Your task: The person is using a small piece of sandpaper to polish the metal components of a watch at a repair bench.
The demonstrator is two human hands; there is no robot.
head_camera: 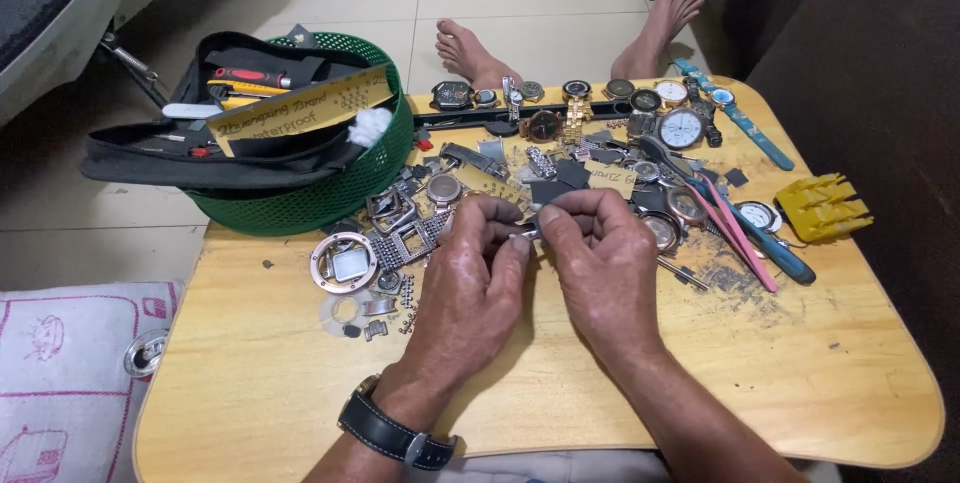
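My left hand [478,268] and my right hand [598,258] meet over the middle of a small wooden table [260,383]. Together they pinch a small metal watch part [527,233] between their fingertips; its shape is too small to tell. A black strap watch is on my left wrist [392,430]. Just left of my left hand lie a round metal watch case [344,261], square buckles and loose band links [400,243]. Behind my hands is a scatter of watches and sandpaper scraps [590,158].
A green mesh basket [310,198] holding a black tool pouch with screwdrivers stands at the back left. Pink tweezers [742,233], a blue-handled tool [780,255] and a yellow plastic holder [822,207] lie at the right. Bare feet [470,53] rest on the tiled floor beyond the table.
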